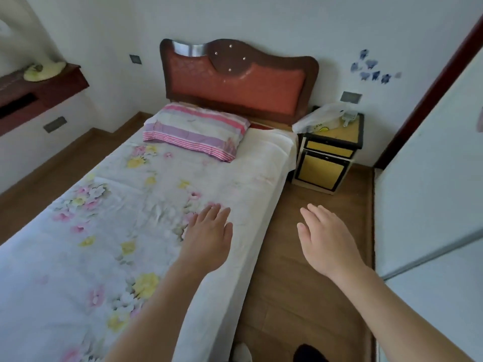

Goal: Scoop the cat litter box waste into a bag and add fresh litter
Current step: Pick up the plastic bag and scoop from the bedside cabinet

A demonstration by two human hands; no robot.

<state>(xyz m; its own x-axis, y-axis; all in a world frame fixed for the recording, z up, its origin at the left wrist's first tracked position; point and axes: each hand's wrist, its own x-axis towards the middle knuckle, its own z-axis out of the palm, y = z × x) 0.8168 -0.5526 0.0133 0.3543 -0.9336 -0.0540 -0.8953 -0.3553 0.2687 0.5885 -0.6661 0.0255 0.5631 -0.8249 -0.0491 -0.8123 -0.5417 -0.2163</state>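
- Head view: both hands are empty, fingers straight and loosely spread; left hand (pixel 209 239) hovers over the bed (pixel 125 210) edge, right hand (pixel 326 241) over the floor (pixel 295 199).
- No litter box shows.
- A plastic bag (pixel 317 118) lies on the nightstand (pixel 330 152), well ahead and to the right.
- The right hand is nearer the bag; it likely takes steps forward to reach.

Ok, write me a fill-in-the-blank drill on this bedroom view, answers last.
The left hand is over the floral-sheeted bed; the right hand is over the brown wooden ____.
Both hands hold ____.
The crumpled white plastic bag lies on a black-trimmed nightstand with panels coloured ____.
The pink-and-purple striped pillow lies just before the red padded ____.
Missing: floor; nothing; yellow; headboard.
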